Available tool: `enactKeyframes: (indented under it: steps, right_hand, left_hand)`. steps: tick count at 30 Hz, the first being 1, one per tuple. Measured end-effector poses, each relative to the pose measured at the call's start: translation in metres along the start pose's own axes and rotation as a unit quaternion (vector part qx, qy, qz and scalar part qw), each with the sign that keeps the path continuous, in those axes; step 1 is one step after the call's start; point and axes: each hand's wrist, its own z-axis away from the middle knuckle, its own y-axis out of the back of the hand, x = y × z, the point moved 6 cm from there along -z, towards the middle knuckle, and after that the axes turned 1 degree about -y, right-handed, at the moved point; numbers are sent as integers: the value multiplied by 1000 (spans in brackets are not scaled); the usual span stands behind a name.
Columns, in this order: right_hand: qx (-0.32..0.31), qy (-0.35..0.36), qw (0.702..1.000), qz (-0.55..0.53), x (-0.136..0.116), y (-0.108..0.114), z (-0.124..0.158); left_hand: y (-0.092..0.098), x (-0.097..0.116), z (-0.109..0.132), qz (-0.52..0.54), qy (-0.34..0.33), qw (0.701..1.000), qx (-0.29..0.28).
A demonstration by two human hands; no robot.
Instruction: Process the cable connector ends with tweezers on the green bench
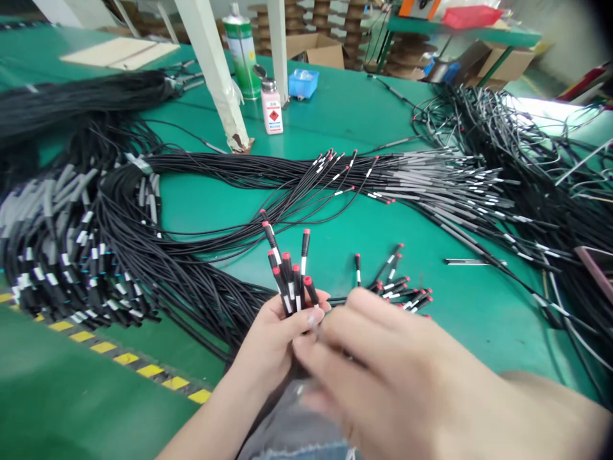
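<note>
Near the table's front edge, my left hand (282, 332) is closed around a small bunch of black cables (287, 284). Their red-tipped ends with white labels stick up above the fingers. My right hand (378, 358) is beside it, slightly blurred, with fingers curled and pressed together at the left thumb. Whatever those fingertips hold, if anything, is hidden. Just beyond the right hand, more red-tipped cable ends (402, 291) lie on the green table (201, 198). From the left, a thick bundle of black cables (191, 287) runs toward my left hand.
Another cable bundle (239, 165) stretches across the table to grey, labelled ends (431, 176). Tangled wires (507, 140) fill the right side. A pink bottle (272, 112), a green can (243, 57), a blue tray (303, 84) and white posts (213, 70) stand at the back.
</note>
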Motion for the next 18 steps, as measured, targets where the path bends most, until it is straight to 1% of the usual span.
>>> enactKeyframes:
  steps: [1, 2, 3, 4, 5, 8, 10, 12, 15, 18]
  right_hand:
    - [-30, 13, 999, -2, 6, 3, 0]
    - [-63, 0, 998, -7, 15, 3, 2]
    - [-55, -20, 998, -31, 24, 6, 5]
    - [-33, -48, 996, -66, 35, 8, 9]
    - [2, -79, 991, -108, 45, 9, 15]
    - [106, -130, 962, -217, 66, 0, 32]
    - [155, -143, 941, -265, 72, -10, 40]
    - [182, -149, 926, -295, 74, -17, 45]
    - [189, -139, 919, -316, 73, -23, 47]
    - [172, -120, 924, -320, 69, -26, 48]
  left_hand:
    - [-2, 0, 0, 15, -7, 1000, -8]
    - [-3, 0, 0, 24, -11, 1000, -18]
    - [-4, 0, 0, 26, -10, 999, -27]
    - [-5, 0, -1, 24, -7, 999, -33]
    - [-5, -1, -1, 22, -4, 999, -37]
    - [-6, -1, -2, 29, 3, 999, -44]
    - [-6, 0, -2, 39, 4, 998, -43]
    - [-6, -1, -2, 45, 9, 998, -40]
    - [-7, -2, -2, 47, 15, 998, -45]
    - [-9, -3, -1, 43, 12, 997, -63]
